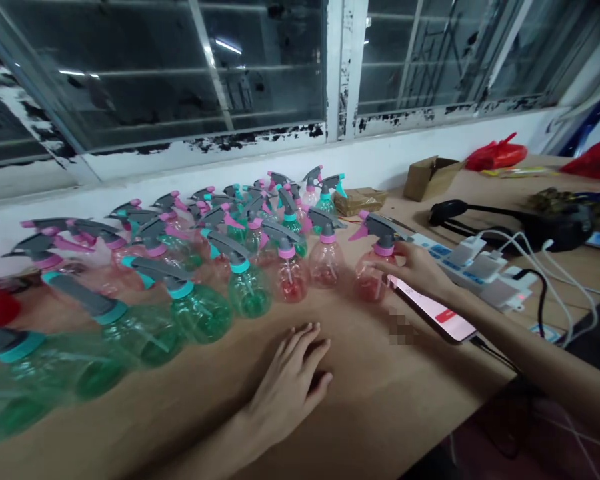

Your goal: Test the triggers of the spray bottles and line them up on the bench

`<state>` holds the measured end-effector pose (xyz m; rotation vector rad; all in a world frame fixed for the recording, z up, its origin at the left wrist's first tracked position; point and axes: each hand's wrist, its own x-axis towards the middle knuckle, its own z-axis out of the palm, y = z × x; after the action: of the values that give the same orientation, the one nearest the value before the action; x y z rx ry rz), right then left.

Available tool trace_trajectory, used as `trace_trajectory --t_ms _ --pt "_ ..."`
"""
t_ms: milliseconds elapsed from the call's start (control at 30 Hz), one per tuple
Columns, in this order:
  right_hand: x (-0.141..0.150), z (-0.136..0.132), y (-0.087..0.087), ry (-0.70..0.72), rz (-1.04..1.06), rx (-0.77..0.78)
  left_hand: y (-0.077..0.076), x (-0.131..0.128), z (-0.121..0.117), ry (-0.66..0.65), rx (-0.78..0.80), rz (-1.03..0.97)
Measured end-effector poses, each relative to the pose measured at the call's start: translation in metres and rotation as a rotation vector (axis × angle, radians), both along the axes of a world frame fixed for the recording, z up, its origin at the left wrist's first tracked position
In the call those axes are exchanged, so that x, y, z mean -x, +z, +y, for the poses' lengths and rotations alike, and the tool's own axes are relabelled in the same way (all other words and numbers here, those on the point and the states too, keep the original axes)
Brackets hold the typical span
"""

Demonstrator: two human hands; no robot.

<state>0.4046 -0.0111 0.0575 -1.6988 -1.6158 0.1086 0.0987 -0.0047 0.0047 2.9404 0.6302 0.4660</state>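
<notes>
While the left hand (291,383) is spread over the bench (370,407) at lower centre, the right hand (420,270) pinches a pink-collared spray bottle (369,285) right of centre, beside a lit phone (436,310).

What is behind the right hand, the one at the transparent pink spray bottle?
Behind the right hand, a long white power strip with blue patches shows, holding white plugs. Whatever the hand itself covers, perhaps the strip's near edge, cannot be seen.

No legible text anywhere, phone screen (431,307) too blurred
</notes>
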Motion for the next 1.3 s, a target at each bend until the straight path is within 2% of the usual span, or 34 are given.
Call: trace_trajectory --t_ms 300,433,567,633,700,800,867,900,967,1033,1100,1300 --pt "-0.012 0.050 -0.009 -0.008 0.034 -0.064 0.005 -0.004 -0.007 -0.028 0.120 -0.048" --pt "-0.018 0.063 -0.015 -0.023 0.011 -0.090 0.018 0.002 -0.012 -0.046 0.183 -0.165" --pt "-0.017 0.050 -0.016 -0.044 -0.025 -0.108 0.041 0.018 -0.016 0.018 0.230 -0.316" --pt "-0.013 0.031 -0.016 -0.053 -0.045 -0.099 0.050 0.029 -0.015 0.090 0.267 -0.388" --pt "-0.003 0.005 -0.020 -0.084 -0.056 -0.082 0.054 0.040 -0.013 0.203 0.397 -0.417" --pt "0.028 -0.036 -0.033 -0.171 -0.069 -0.076 0.053 0.058 -0.010 0.357 0.703 -0.409" --pt "0.059 -0.058 -0.043 -0.122 -0.070 -0.054 0.050 0.073 -0.009 0.381 0.836 -0.399" --pt "0.076 -0.065 -0.047 -0.082 -0.062 -0.038 0.048 0.081 -0.010 0.391 0.843 -0.388" --pt "0.113 -0.075 -0.050 0.148 -0.020 0.023 0.045 0.099 -0.013 0.428 0.775 -0.357" --pt "0.150 -0.076 -0.045 0.343 -0.021 0.132 0.043 0.119 -0.018 0.467 0.686 -0.332" --pt "0.184 -0.072 -0.036 0.475 0.003 0.190 0.043 0.140 -0.024 0.501 0.632 -0.329" --pt "0.274 -0.049 -0.016 0.807 0.043 0.128 0.043 0.212 -0.036 0.679 0.704 -0.481"
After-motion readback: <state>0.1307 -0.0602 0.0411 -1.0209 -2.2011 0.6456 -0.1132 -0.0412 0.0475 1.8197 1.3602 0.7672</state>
